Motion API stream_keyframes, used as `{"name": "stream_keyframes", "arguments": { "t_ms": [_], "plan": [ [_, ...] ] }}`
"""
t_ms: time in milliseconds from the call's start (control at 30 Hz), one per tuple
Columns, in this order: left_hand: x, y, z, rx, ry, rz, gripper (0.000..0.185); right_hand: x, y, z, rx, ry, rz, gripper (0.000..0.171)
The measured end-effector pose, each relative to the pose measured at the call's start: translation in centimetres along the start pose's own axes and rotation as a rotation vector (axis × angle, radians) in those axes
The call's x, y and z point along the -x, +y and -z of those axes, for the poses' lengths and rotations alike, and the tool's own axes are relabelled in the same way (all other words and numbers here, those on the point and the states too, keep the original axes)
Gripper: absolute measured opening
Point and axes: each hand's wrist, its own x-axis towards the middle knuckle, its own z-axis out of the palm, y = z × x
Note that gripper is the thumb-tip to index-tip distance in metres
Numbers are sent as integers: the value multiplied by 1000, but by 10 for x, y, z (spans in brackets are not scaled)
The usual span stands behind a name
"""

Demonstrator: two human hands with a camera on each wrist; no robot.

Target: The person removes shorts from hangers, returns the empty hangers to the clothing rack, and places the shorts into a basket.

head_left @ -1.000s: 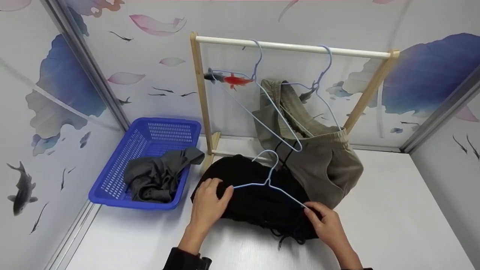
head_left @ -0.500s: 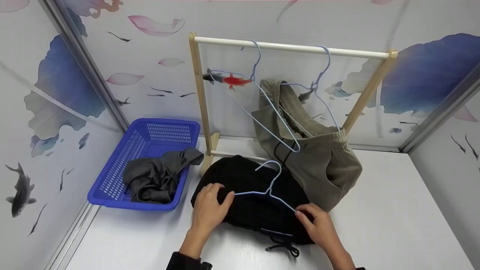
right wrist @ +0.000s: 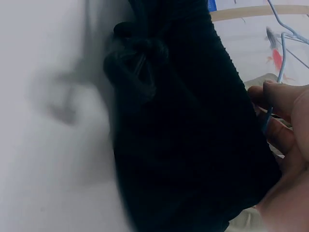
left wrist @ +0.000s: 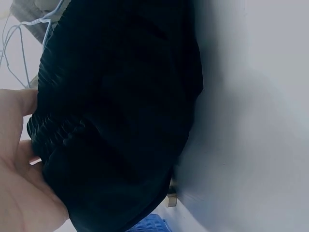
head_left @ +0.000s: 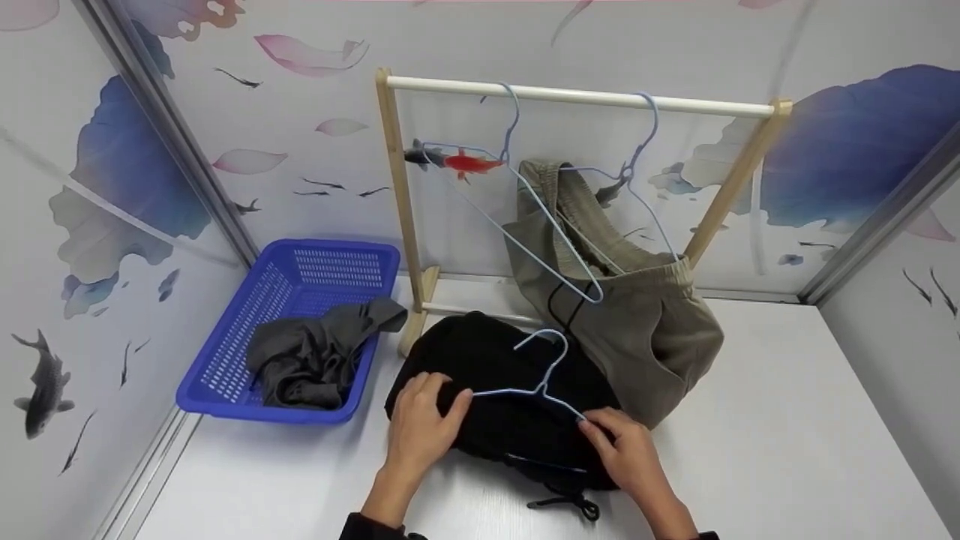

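A pair of black drawstring pants (head_left: 480, 352) lies bunched on the white table, its gathered waistband facing up. Inside the waistband sits a light blue wire hanger (head_left: 508, 391), hook and shoulders showing above the cloth. A short stretch of its lower bar shows at the front, near the tied drawstring (head_left: 566, 501). My left hand (head_left: 421, 424) grips the waistband at the hanger's left end, thumb on top. With thumb and fingers, my right hand (head_left: 626, 450) pinches the hanger's right shoulder; the right wrist view shows the wire (right wrist: 283, 58) running into those fingers.
Behind stands a wooden rack with a white rail (head_left: 585, 95). It bears a bare blue hanger (head_left: 507, 142) and khaki pants (head_left: 630, 322) on another hanger. A blue basket (head_left: 262, 416) on the left holds a crumpled dark grey garment (head_left: 315, 360).
The hanger has moved down towards me into the waistband, and part of its lower bar has come into view. My right hand has shifted left along with its shoulder; my left hand hardly moved.
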Motion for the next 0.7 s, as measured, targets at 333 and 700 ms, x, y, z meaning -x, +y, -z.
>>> {"name": "stream_keyframes", "arguments": {
  "t_ms": [333,700],
  "plan": [
    [5,-4,-2,27,32,-45,27,3,-3,-5,-180,29,-22,19],
    [5,-15,-2,29,105,-83,23,5,-11,-6,-309,84,5,21]
  ]
}}
